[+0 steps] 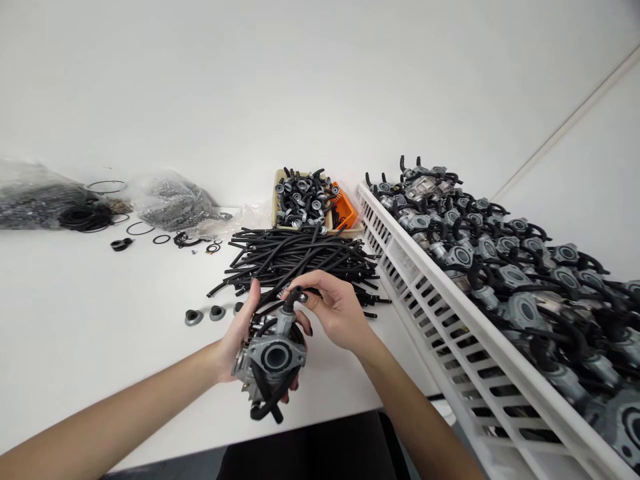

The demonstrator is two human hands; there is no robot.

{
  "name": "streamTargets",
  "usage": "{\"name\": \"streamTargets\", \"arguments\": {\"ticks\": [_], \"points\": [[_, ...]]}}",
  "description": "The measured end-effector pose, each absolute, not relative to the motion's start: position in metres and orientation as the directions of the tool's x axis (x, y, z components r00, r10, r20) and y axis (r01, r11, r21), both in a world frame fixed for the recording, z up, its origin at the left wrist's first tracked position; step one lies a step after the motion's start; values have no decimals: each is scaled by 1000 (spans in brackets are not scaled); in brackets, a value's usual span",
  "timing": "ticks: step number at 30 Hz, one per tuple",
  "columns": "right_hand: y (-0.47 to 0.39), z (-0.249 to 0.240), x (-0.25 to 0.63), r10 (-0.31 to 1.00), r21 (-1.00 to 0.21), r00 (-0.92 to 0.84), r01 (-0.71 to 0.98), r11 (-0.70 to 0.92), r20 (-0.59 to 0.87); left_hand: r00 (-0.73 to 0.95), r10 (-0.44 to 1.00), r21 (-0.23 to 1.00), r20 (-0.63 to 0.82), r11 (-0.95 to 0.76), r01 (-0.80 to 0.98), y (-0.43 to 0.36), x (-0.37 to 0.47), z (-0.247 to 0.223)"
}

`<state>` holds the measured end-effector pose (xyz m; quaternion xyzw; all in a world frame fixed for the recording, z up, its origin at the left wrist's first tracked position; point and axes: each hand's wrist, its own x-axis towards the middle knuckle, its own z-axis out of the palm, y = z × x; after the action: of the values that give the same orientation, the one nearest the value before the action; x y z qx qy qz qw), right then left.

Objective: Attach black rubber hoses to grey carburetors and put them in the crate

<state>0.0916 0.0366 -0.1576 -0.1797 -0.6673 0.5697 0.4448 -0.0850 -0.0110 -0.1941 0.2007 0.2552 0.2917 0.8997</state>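
A grey metal carburetor [277, 356] with black rubber hoses sits in my left hand [239, 327], whose fingers wrap round it from behind. Its round flange faces me, and a black rubber elbow [295, 297] stands up from its top. My right hand [334, 303] is closed at this elbow, thumb and index finger around its upper end. A small ribbed piece, perhaps a coil spring [284, 291], shows beside the right fingertips; whether they hold it I cannot make out. Just beyond my hands lies a pile of cut black hoses [305, 257].
On the right, a white slatted crate [425, 280] is heaped with carburetors [515, 273]. Behind the hoses stand a cream bin [275, 200] of capped elbows and an orange bin [345, 212]. Grey-black caps [217, 312], rubber rings [161, 239] and plastic bags [173, 200] lie leftward.
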Motion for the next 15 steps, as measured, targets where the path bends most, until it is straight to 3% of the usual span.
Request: {"name": "streamTargets", "arguments": {"ticks": [5,9,13,15], "points": [[32,-153,103,736,-823,-375,-177,540,564,644,685,532,-340,705,-469,-12,-84,-193],[3,-156,113,823,-837,-171,-17,547,541,402,849,637,-344,525,-564,-17,-75,-190],[-27,-188,103,856,-857,-278,163,488,435,-36,983,825,-177,128,-550,-23,-81,-198],[-30,-210,89,822,-835,-335,152,529,460,-96,990,899,-105,53,-435,-22,-95,-213]]}}
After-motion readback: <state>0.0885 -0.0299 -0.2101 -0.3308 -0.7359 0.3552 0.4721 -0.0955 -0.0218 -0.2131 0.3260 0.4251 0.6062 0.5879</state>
